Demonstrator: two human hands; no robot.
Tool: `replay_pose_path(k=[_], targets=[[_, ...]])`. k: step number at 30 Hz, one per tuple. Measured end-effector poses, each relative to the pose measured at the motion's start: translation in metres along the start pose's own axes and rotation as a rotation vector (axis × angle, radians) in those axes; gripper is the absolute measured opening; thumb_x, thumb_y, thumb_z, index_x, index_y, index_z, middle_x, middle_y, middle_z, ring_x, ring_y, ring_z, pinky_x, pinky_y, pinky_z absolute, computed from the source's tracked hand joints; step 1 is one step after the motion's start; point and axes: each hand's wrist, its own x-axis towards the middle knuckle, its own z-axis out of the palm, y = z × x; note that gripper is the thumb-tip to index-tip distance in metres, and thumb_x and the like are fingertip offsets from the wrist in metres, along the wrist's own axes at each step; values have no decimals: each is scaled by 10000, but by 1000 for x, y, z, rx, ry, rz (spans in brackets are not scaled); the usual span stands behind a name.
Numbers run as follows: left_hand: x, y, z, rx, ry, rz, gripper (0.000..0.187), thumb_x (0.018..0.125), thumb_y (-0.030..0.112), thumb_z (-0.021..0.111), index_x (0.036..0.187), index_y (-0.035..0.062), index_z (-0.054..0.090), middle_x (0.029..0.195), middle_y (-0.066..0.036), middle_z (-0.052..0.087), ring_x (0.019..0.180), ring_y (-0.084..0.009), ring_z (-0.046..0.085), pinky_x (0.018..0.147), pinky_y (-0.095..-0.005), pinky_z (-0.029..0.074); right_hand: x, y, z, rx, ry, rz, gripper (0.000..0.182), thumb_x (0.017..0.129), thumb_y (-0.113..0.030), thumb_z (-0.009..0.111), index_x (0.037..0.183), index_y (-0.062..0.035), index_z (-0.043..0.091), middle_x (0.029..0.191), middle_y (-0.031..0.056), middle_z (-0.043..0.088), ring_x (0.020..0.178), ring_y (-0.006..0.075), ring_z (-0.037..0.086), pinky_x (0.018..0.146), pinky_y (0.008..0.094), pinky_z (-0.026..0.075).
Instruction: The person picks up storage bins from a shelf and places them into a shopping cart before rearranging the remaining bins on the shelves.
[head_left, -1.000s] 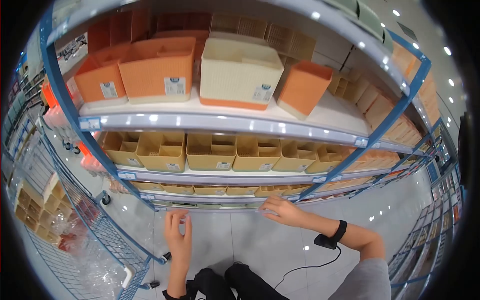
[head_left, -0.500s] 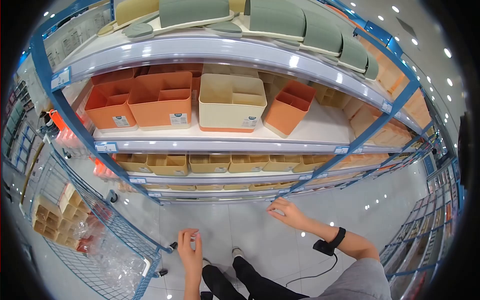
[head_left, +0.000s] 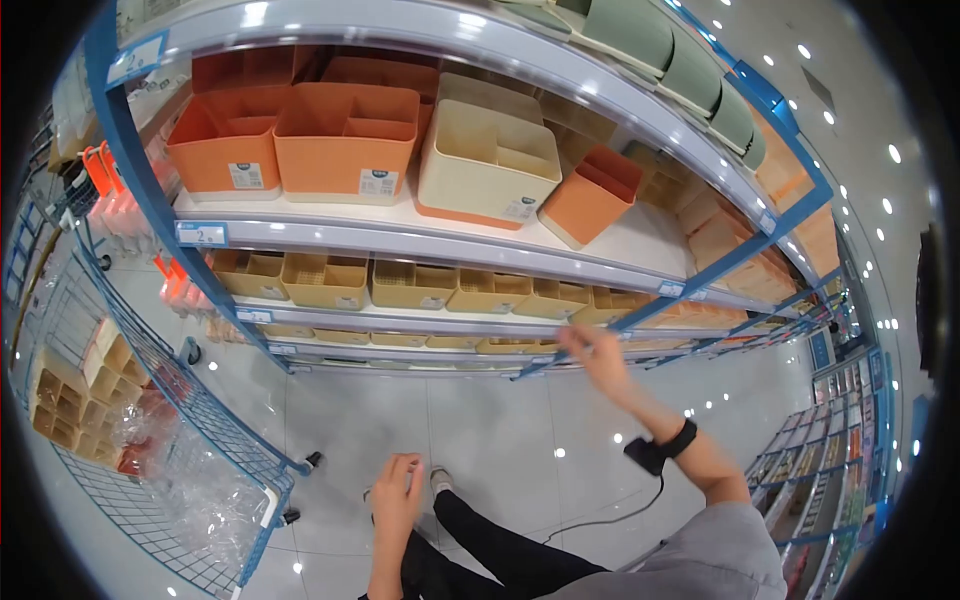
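Note:
My left hand (head_left: 398,492) hovers over the floor in front of my legs, fingers loosely bent and apart, holding nothing. Farther forward, my right hand (head_left: 597,362) is raised before the lower shelves, slightly blurred, with loosely spread fingers and nothing visible in them. Above it on the shelf stand divided storage boxes: an orange box (head_left: 345,140), a cream box (head_left: 485,165) with an orange base, and a smaller orange box (head_left: 588,200) turned at an angle. More orange and cream boxes stand behind these, partly hidden.
A blue wire shopping cart (head_left: 190,385) stands at the left, holding cream divided boxes (head_left: 60,395) and crumpled clear plastic wrap (head_left: 205,510). Yellowish baskets (head_left: 325,282) line the lower shelf. Green bins (head_left: 630,42) sit up top. A blue upright (head_left: 150,180) edges the rack.
The view has shifted, and the shelf boxes appear larger. My right hand has moved forward and up towards the lower shelves. The left hand stays low, its fingers still bent.

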Motion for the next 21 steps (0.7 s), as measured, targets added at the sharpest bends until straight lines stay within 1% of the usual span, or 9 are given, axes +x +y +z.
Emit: replay_pose_path(k=[2,4,6,9,12,15,16,19,21], targets=[[-6,-7,-2,9,25,-70,109,815,87,592,909,33,591,824,-96,590,725,-244,598,640,-349,462,38,0,-30,-42,253,-36,194,843,-146,607,978,-6,603,761,118,600,650,173,533,595,290,440],[-12,-14,-1,1,42,-125,100,812,81,594,898,31,594,822,-95,590,718,-244,597,643,-346,462,75,-36,-56,-208,444,99,275,829,-200,630,1023,-12,582,696,123,572,662,213,559,595,330,447],[-13,-15,-1,32,38,-88,113,841,96,575,921,18,592,823,-100,575,702,-229,584,580,-312,475,111,-38,-71,-500,532,-40,380,804,-268,657,1080,-24,562,631,117,540,644,271,577,610,369,461],[-11,-12,3,56,39,-55,120,854,102,568,929,13,593,823,-102,568,692,-220,577,551,-297,484,153,25,-88,-741,425,-65,424,764,-322,690,1037,-12,592,639,122,577,647,322,587,628,403,471],[-5,-1,5,68,23,-46,118,851,101,571,928,15,595,818,-103,566,691,-221,577,565,-294,486,162,39,-91,-389,364,-17,402,737,-318,721,932,18,619,674,131,613,618,266,600,619,361,480],[1,12,5,64,-23,-45,120,849,98,575,935,18,599,841,-101,577,704,-215,584,593,-291,488,138,8,-100,-64,426,97,375,734,-293,735,852,46,624,705,135,637,609,186,612,606,307,477],[5,17,4,61,-39,-45,122,848,97,577,939,20,601,854,-100,584,711,-212,588,605,-290,489,129,4,-104,-55,443,94,364,736,-285,736,848,42,625,691,125,634,600,164,604,598,295,472],[16,32,5,-187,-94,-69,132,867,103,561,977,45,607,925,-91,610,780,-207,602,677,-285,489,89,-5,-113,-54,470,111,328,741,-264,737,862,23,634,678,105,634,607,119,597,597,267,463],[21,41,10,-665,-169,-257,174,881,110,553,1044,60,588,976,-101,614,839,-228,600,755,-307,487,54,-15,-113,-92,447,136,309,745,-253,736,903,-2,649,704,103,647,658,120,614,625,258,467]])
